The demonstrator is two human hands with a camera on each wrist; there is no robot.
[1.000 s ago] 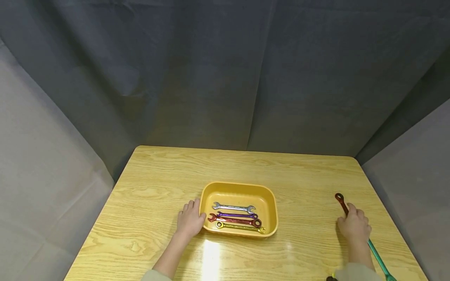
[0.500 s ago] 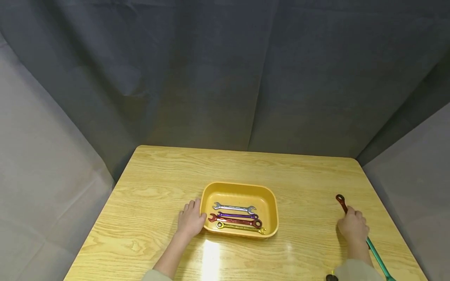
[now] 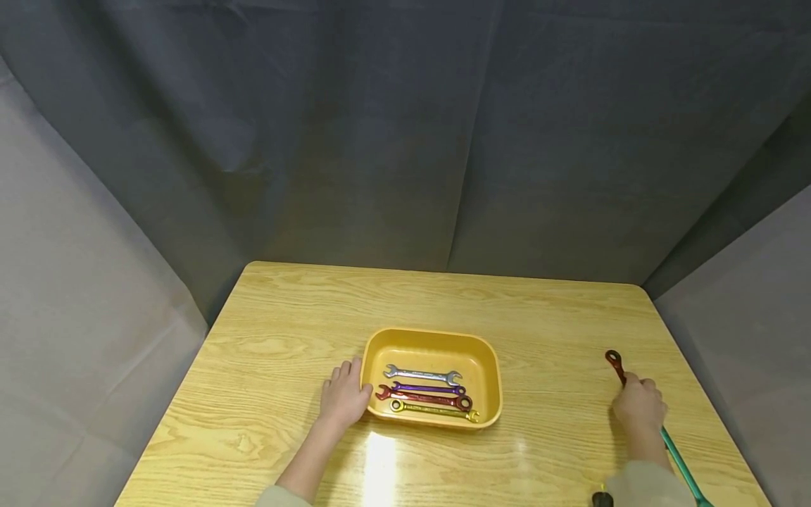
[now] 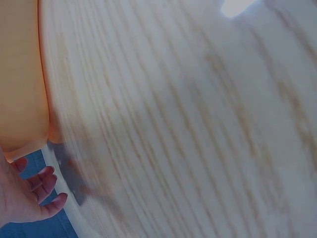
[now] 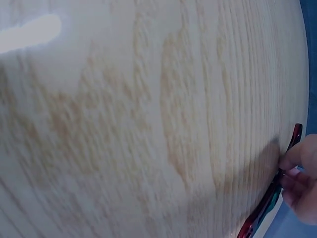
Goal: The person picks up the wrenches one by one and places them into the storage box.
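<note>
In the head view a yellow plastic tub [image 3: 437,340] stands mid-table. Inside lie a silver wrench [image 3: 421,374], a purple wrench [image 3: 424,388], a red wrench [image 3: 424,398] and a gold wrench [image 3: 437,412]. My left hand [image 3: 344,396] holds the tub's left side, thumb over the rim and fingers along the outer wall. At the right, my right hand [image 3: 638,407] pinches a dark red wrench [image 3: 614,360], whose ring end shows beyond the fingers. A green wrench [image 3: 683,465] lies beside it, partly hidden under the hand. The right wrist view shows thumb and fingertips on the dark red wrench [image 5: 259,212].
At the bottom edge of the head view a small dark thing [image 3: 602,498] with a bit of yellow lies by the right sleeve, cut off. The wooden table [image 3: 538,317] reaches to a dark curtain [image 3: 380,141], with grey cloth on both sides.
My right hand has shifted slightly and its fingers have drawn in on the dark red wrench, which has barely moved. My left hand and the tub stay in place.
</note>
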